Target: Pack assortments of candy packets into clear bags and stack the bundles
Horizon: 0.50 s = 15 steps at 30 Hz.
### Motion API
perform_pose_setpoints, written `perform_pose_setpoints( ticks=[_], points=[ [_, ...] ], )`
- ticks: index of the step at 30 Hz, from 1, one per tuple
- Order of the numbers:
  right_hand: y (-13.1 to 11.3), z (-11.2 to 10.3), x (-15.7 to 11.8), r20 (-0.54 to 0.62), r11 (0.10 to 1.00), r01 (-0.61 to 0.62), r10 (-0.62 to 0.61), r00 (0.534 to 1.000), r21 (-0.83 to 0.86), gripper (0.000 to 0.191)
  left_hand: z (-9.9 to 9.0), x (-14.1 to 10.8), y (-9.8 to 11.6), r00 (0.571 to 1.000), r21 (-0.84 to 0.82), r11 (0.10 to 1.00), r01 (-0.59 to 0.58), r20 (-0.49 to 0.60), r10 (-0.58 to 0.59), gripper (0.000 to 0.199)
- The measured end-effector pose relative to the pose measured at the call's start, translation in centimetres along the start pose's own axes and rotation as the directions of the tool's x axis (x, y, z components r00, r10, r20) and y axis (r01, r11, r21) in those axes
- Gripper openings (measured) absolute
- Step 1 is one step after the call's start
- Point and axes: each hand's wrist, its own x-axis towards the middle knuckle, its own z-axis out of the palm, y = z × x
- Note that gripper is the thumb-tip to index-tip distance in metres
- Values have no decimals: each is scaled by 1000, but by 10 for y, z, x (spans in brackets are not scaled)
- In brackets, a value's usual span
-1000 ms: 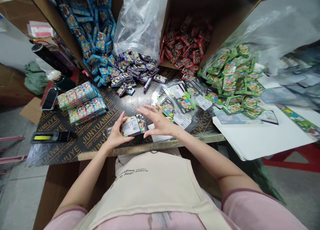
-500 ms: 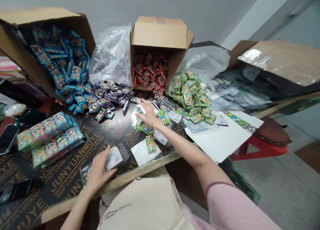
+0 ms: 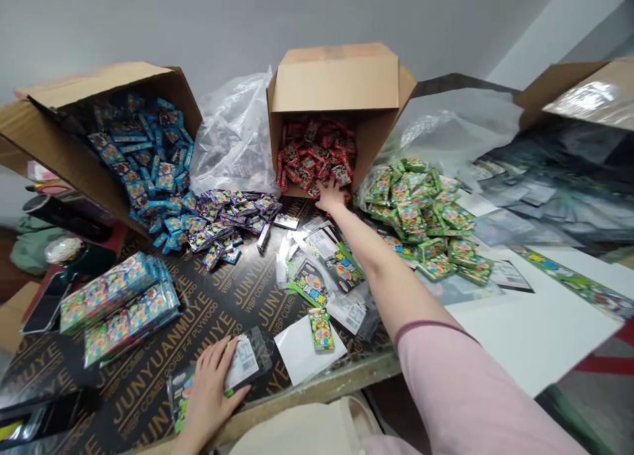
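Note:
My left hand [image 3: 212, 385] lies with fingers spread on a clear plastic packet with a white label [image 3: 242, 361] near the table's front edge. My right hand [image 3: 331, 196] reaches to the mouth of the middle carton, its fingertips at the pile of red packets [image 3: 314, 152]; whether it grips one is hidden. On a white card [image 3: 292, 354] between my arms lies a green packet [image 3: 321, 330]. Flat printed plastic bags [image 3: 321, 263] are spread beneath my right forearm. A green pile [image 3: 413, 201] is right of that hand, a purple pile [image 3: 225, 218] to its left.
A tilted carton [image 3: 64, 158] of blue packets [image 3: 158, 158] stands at the left. Stacked wrapped packs [image 3: 111, 290] sit at the left, near a phone [image 3: 48, 303]. White sheets [image 3: 485, 323] and a heap of plastic bags [image 3: 549, 184] are at the right.
My right hand has moved from beside the purple pile and flat bags to the red packets. My left hand stays on the plastic packet. The camera view has shifted.

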Motion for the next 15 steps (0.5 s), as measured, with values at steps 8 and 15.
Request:
perform_pose_setpoints(
  ticks=[8,15],
  points=[
    [-4,-16,-16,-45,984,174,-172,984,40,61,0,-1,1,1000,-24,1000,5,3,-5,74],
    [-25,-31,-91,-56,860,490,-487,872,145,51,-1,0,1,1000,-42,999,-24,-11,23,72]
  ],
)
